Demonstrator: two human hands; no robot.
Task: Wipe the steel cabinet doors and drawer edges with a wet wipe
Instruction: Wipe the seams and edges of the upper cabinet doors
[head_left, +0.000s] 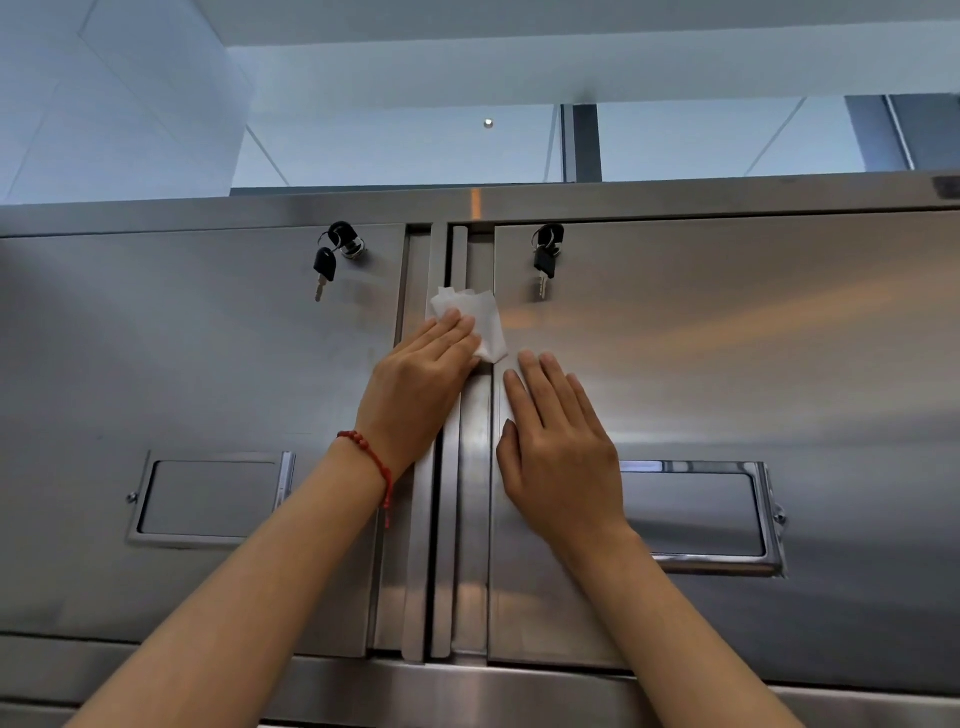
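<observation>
Two steel cabinet doors fill the view, the left door (182, 364) and the right door (753, 353), meeting at a vertical recessed strip (474, 493) in the middle. A white wet wipe (485, 322) lies over the upper part of that strip. My left hand (421, 384), with a red bead bracelet at the wrist, presses the wipe flat with straight fingers. My right hand (558, 447) rests flat on the right door's inner edge, fingers straight, holding nothing.
Black keys hang from a lock on the left door (332, 254) and on the right door (545, 254). Each door has a steel label frame, left (208, 499) and right (701, 514). A steel ledge (467, 691) runs below the doors. Wall and ceiling are above.
</observation>
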